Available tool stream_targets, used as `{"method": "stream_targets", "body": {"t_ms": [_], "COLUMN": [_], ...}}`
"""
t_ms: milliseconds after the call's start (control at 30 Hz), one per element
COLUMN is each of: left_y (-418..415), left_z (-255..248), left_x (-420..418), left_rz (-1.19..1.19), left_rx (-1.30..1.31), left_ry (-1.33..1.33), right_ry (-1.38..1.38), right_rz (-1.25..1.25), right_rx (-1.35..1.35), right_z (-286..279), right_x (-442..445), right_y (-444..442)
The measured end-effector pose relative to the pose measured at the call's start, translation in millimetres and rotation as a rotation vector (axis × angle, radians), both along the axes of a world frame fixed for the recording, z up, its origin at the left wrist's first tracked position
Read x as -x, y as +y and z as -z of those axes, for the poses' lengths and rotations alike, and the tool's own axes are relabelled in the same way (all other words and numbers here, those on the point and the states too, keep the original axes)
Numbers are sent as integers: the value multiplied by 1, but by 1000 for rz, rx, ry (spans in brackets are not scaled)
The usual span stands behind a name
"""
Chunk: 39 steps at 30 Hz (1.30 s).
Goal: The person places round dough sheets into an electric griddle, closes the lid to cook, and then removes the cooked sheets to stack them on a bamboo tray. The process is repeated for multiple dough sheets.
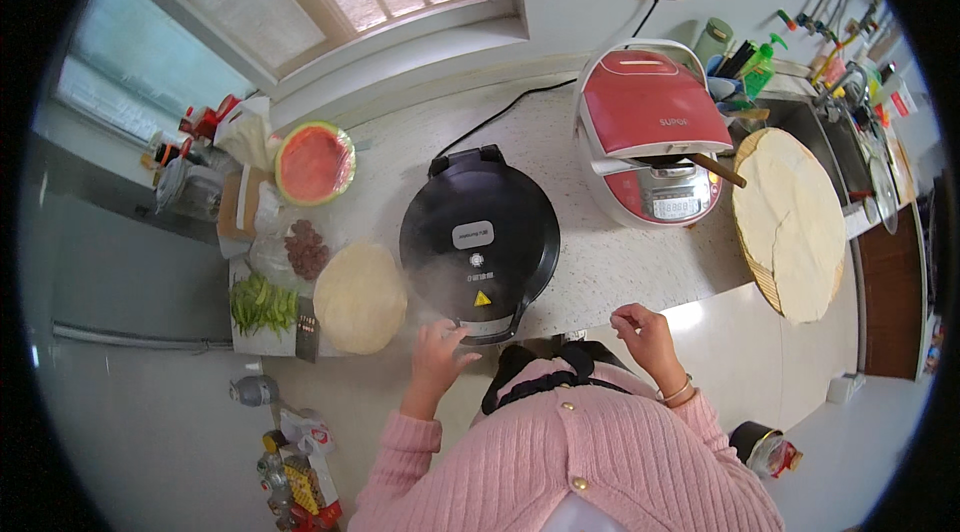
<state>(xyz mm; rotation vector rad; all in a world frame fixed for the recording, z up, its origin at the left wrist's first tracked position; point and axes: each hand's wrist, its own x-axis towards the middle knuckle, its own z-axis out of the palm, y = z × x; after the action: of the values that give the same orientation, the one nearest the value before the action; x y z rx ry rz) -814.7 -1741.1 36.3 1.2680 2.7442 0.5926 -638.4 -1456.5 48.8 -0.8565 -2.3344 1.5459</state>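
A round black electric griddle [517,232] sits on the speckled countertop with its lid down and steam rising at its left front. My left hand [436,358] is at the griddle's front handle [491,329], fingers apart; whether a fingertip touches it is unclear. To the left lies a round flat sheet of dough [361,299], its edge close to the griddle. My right hand [648,340] hovers before the counter's front edge, fingers loosely curled and holding nothing.
A red-and-white Supor rice cooker [649,104] with a wooden-handled utensil [718,169] stands right of the griddle. Beyond it, a round woven tray [744,250] bearing dough overhangs the counter edge by the sink [795,119]. Cut watermelon [313,163], dark red pieces [306,250] and green peppers [264,303] lie left.
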Motion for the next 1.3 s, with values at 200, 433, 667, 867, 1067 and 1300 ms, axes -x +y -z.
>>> {"method": "stream_targets", "body": {"t_ms": [200,433,667,867,1067,1300], "left_y": [0,0,3,5,6,10], "left_z": [8,10,10,6,4,1], "left_x": [13,21,24,27,25,20], "left_rz": [131,181,264,304,310,285], "left_rx": [-39,-73,-47,-35,-55,-75], "left_ry": [-34,-7,96,97,107,135], "right_ry": [-19,12,28,62,82,90], "right_rz": [3,-1,18,60,69,32], "right_rx": [-33,-60,-58,-31,9,-16], "right_z": [4,-3,3,8,11,9], "right_x": [6,17,14,11,9,11], "right_y": [-21,-28,-30,-28,-25,-22]}}
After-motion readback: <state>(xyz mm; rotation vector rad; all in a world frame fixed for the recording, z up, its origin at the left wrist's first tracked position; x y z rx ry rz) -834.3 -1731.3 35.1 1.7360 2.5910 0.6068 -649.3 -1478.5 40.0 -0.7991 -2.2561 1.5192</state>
